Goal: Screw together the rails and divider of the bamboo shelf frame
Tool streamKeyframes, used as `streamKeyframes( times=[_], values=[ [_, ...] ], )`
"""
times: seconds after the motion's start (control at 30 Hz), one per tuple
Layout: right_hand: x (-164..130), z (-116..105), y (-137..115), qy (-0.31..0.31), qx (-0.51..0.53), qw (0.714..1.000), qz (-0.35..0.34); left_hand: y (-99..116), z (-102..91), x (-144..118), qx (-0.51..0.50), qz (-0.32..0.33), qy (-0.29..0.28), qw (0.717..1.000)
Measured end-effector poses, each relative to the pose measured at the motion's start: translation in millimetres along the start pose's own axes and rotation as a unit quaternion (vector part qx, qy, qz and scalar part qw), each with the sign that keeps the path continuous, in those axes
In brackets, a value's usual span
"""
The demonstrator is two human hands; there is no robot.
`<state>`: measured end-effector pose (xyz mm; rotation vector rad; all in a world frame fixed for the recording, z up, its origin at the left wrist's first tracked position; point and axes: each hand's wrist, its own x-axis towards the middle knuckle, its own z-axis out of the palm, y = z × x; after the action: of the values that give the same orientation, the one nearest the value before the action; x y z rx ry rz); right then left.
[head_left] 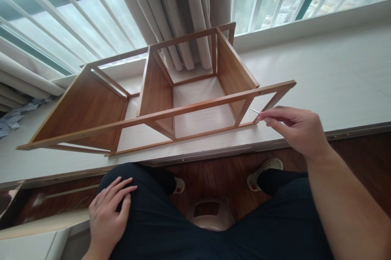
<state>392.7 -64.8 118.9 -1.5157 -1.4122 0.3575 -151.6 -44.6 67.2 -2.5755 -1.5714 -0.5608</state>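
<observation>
Right hand (293,127) pinching a thin metal hex key (254,110) right by the wooden shelf frame (195,107) on the windowsill (336,72); left hand (108,211) just lies open, flat on the thigh (159,211).

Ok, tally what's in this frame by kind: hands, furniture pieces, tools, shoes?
Hands: 2, the left hand resting on the knee and the right hand pinching a tool.
Wooden shelf frames: 1, lying on the white ledge.
Thin metal tools: 1.
Shoes: 2.
Total: 6
</observation>
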Motion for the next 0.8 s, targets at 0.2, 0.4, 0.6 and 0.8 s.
streamKeyframes(
  times=[0.2,0.4,0.6,0.8],
  values=[
    [2,-13,8,0.035,-0.003,0.999,0.021,-1,0.0,1,0.0,0.0,-0.002,1.0],
    [2,-22,12,0.05,0.0,0.998,0.037,-3,0.6,2,-0.01,0.002,-0.004,1.0],
    [2,-30,16,0.048,0.034,0.997,0.043,-3,0.0,4,-0.003,0.009,-0.008,1.0],
    [-1,-38,16,0.056,0.059,0.996,0.041,-5,0.1,5,0.006,0.025,-0.004,1.0]
  ],
)
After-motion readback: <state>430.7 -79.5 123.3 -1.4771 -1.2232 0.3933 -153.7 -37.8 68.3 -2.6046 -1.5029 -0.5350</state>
